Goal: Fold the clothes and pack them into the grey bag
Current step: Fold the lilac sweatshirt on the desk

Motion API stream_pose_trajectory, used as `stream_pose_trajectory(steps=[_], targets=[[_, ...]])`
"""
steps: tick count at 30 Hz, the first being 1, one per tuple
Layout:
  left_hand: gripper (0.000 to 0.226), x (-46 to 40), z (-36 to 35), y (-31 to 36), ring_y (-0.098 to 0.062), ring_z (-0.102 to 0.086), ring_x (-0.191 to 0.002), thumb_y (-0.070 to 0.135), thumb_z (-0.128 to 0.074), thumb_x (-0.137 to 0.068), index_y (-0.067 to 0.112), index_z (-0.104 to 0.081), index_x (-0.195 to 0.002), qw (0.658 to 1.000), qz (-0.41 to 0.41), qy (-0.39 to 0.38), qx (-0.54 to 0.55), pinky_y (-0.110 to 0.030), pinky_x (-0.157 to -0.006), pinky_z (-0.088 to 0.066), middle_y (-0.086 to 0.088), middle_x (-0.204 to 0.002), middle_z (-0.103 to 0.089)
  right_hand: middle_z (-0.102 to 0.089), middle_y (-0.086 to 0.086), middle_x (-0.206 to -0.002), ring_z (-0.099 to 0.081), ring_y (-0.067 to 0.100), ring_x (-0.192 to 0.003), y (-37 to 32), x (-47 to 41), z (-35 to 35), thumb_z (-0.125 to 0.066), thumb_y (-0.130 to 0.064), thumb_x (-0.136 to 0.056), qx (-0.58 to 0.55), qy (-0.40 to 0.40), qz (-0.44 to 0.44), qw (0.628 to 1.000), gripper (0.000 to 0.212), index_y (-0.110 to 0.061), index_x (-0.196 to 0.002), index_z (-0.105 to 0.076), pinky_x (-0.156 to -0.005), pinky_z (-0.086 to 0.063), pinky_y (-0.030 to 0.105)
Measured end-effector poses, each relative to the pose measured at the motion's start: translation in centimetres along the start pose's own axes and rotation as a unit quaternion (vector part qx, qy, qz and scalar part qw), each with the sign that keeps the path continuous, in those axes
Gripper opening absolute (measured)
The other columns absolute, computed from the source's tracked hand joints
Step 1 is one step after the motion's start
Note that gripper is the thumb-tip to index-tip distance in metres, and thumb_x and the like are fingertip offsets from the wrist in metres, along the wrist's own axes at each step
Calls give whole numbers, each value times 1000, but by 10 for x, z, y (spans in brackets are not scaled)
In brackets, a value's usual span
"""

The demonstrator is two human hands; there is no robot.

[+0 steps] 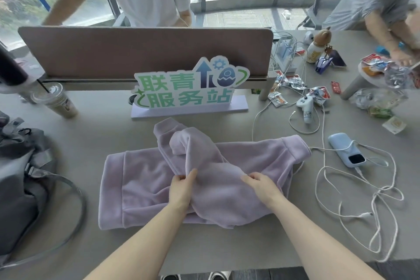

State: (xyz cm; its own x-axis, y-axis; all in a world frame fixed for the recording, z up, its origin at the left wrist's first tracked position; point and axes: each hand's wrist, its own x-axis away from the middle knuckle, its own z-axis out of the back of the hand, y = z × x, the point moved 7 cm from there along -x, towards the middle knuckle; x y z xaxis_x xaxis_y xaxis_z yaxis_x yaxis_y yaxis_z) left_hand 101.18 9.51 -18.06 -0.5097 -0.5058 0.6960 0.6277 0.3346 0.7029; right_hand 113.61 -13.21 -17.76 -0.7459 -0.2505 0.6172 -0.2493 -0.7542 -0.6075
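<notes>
A lilac fleece garment [141,188] lies spread on the grey table [227,245], and both hands sit on its middle. The left hand [180,190] pinches a raised fold of the fleece between thumb and fingers, the fabric bunching up just beyond its fingertips. The right hand [261,185] lies close beside it, fingers curled onto the same loose layer — it appears to grip the cloth, though the fingertips are partly sunk into the pile. Beyond both hands a sleeve [181,141] is thrown back across the body of the garment, its cuff end pointing away from the person.

Well to the left of the left hand, at the table's edge, sits the grey bag [20,188], slumped, with a strap [77,200] looping out toward the garment. Far beyond that hand stands an iced drink cup [55,101] with a straw.

Straight ahead of the hands, past the sleeve, stands a green-and-white sign [188,88] on a pale base, backed by a mauve desk divider [136,50].

To the right of the right hand a blue power bank [345,149] lies among tangled white cables [354,209] — farther off, a white controller [305,107] and scattered snack wrappers [318,93].
</notes>
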Motion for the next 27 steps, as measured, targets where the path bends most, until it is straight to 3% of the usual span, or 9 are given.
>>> stream_pose_trajectory(steps=[3,7,10,13,17,19,21,24,27], targets=[[55,-15,-1,38,-21,-64,-96,56,-68,-73,16,-61,-111,999,-40,-6,-21,-44,-94,-52,2,-101,-68,-51,-5,-69,-47,16,-72,-12,0,-1,-56,-44,-91,42,-13,22,999,34,-19,-69,-49,-62,-33,30],[68,-41,-6,65,-30,-57,-113,55,-66,-81,12,-51,-131,1000,15,-9,-25,-41,-101,-45,-6,-121,-60,-33,-4,-64,-30,14,-64,-31,2,-4,-56,-12,-79,25,-7,79,997,25,-17,-68,-35,-60,-24,32],[53,-45,-11,72,-26,-59,-96,39,-66,-80,10,-53,-123,992,108,-38,59,-36,-83,-48,-7,-107,-62,-31,-5,-63,-26,13,-62,-35,6,-5,-50,-2,-75,18,0,101,995,26,-17,-66,-31,-57,-21,29],[29,-56,-6,93,-22,-61,-92,28,-62,-80,21,-64,-108,990,55,-35,129,-32,-73,-49,-5,-100,-66,-29,-3,-62,-24,14,-61,-33,4,5,-48,1,-76,0,64,108,992,29,-17,-66,-27,-56,-19,30],[23,-71,16,108,-19,-56,-76,16,-52,-81,32,-63,-93,985,-51,-38,160,-29,-65,-47,-5,-90,-62,-53,-6,-74,-48,18,-70,-39,-6,12,-48,-8,-81,-17,106,96,990,12,-18,-86,-50,-66,-41,36],[28,-84,30,88,-25,-56,-79,25,-51,-75,27,-56,-103,997,-25,-9,67,-32,-64,-47,-10,-98,-59,-61,-8,-99,-58,21,-92,-38,-14,4,-51,-19,-88,36,67,58,995,27,-26,-114,-53,-81,-47,36],[43,-93,31,62,-32,-62,-94,35,-56,-78,28,-50,-120,998,41,-29,27,-41,-78,-55,-12,-108,-63,-59,-2,-120,-57,26,-110,-29,-19,-5,-53,-33,-91,86,38,11,996,41,-26,-132,-47,-89,-47,36],[63,-92,25,52,-34,-65,-93,38,-66,-76,30,-41,-133,999,49,-8,16,-48,-82,-57,-12,-106,-65,-55,2,-130,-50,31,-120,-13,-20,-14,-49,-49,-88,185,43,-20,982,50,-28,-133,-46,-93,-46,44],[65,-78,14,35,-33,-66,-84,38,-67,-71,18,-47,-129,999,51,11,9,-46,-77,-59,-11,-99,-66,-57,5,-124,-50,33,-117,-3,-19,-15,-43,-46,-93,220,54,-43,973,40,-24,-125,-51,-93,-45,47]])
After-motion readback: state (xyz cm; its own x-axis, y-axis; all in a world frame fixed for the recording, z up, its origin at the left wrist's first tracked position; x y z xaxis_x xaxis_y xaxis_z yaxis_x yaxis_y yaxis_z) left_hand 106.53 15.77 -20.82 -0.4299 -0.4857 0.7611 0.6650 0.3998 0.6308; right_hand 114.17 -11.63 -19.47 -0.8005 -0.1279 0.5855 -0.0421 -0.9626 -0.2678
